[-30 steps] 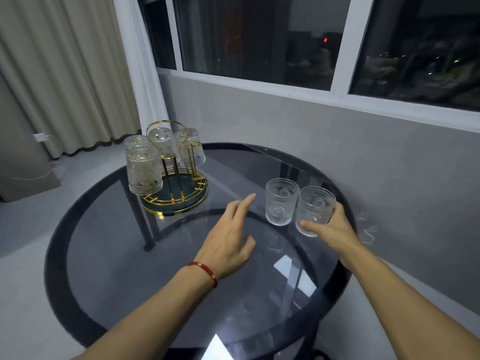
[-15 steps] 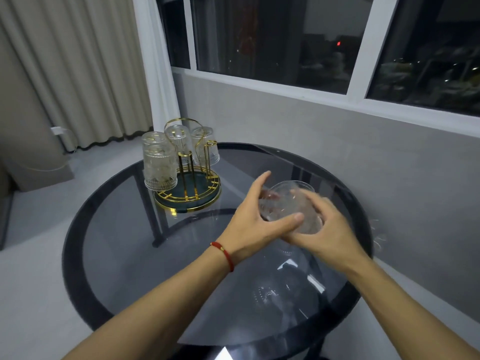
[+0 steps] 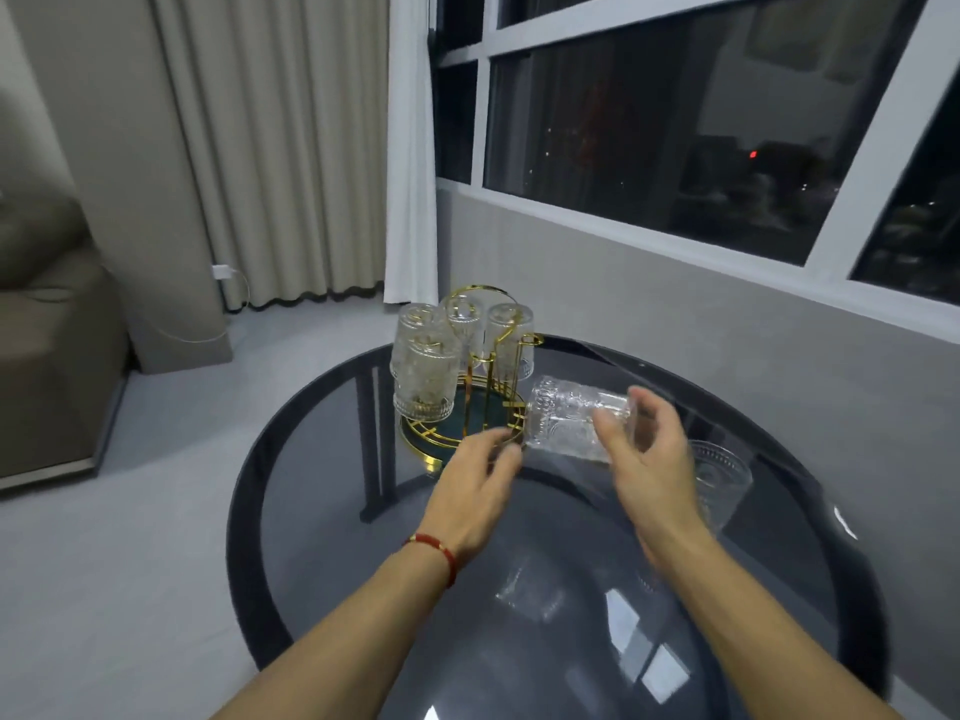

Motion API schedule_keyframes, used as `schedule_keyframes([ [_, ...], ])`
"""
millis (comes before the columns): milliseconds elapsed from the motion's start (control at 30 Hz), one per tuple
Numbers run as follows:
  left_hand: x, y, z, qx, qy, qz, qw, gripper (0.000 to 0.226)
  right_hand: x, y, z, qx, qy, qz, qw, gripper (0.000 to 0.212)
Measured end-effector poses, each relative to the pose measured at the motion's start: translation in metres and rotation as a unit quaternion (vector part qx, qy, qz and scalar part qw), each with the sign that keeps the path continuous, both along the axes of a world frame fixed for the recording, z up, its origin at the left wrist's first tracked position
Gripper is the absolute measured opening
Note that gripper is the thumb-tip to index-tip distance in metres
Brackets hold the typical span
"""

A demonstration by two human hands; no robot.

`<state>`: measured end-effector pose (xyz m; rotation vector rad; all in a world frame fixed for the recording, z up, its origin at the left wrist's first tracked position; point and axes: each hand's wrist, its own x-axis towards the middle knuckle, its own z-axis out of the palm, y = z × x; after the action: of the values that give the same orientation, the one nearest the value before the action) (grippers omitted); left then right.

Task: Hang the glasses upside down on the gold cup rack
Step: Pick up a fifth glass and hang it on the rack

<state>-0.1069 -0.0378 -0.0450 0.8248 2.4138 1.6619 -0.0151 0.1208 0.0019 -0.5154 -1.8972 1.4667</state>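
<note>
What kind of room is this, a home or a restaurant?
Most likely a home living room: a sofa at the left, long curtains beside a large window, and a round glass table.

1. The gold cup rack point(image 3: 470, 402) stands at centre frame on the round glass table point(image 3: 322, 459); its left and rear pegs carry inverted glasses point(image 3: 427, 374), blocking any approach from the left.
2. The rack's right side shows bare gold pegs point(image 3: 525, 356), with open air above them.
3. A glass held sideways point(image 3: 569, 420) in the right hand point(image 3: 649, 470) lies just right of the rack.
4. The left hand point(image 3: 475, 491) hovers at the rack's near rim.
5. An upright glass point(image 3: 719, 480) stands at right, behind the right hand.
6. The lower part of the tabletop lies bare.
</note>
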Motion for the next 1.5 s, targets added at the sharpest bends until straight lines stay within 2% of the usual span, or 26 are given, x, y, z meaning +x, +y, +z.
schedule_keyframes([
  [33,-0.004,-0.003,-0.011,-0.095,0.081,0.016,0.992,0.054,-0.008,0.003,0.009,0.058,-0.007,-0.027,0.998,0.056],
  [100,-0.010,-0.006,-0.029,-0.210,0.160,0.038,0.964,0.054,-0.025,0.009,0.029,0.121,-0.012,-0.056,0.991,0.060],
  [300,-0.015,0.005,-0.053,-0.316,0.209,0.075,0.922,0.060,-0.073,0.018,0.072,0.199,-0.037,-0.057,0.978,0.061],
  [467,-0.015,0.006,-0.054,-0.330,0.230,0.087,0.911,0.055,-0.103,0.015,0.082,0.252,-0.087,-0.043,0.963,0.060],
  [767,-0.016,0.006,-0.058,-0.320,0.232,0.091,0.914,0.054,-0.136,0.004,0.069,0.354,-0.134,0.008,0.925,0.060],
  [1067,-0.018,0.006,-0.059,-0.309,0.238,0.100,0.915,0.051,-0.148,0.011,0.031,0.376,-0.141,0.035,0.915,0.058],
  [1167,-0.018,0.003,-0.059,-0.309,0.236,0.101,0.916,0.050,-0.140,0.013,0.028,0.397,-0.141,0.066,0.904,0.063],
  [1267,-0.016,0.007,-0.057,-0.314,0.234,0.094,0.915,0.052,-0.113,0.017,0.022,0.389,-0.129,0.063,0.910,0.066],
  [1500,-0.017,0.004,-0.053,-0.317,0.225,0.089,0.917,0.052,-0.034,0.023,0.001,0.440,-0.081,0.070,0.892,0.045],
])
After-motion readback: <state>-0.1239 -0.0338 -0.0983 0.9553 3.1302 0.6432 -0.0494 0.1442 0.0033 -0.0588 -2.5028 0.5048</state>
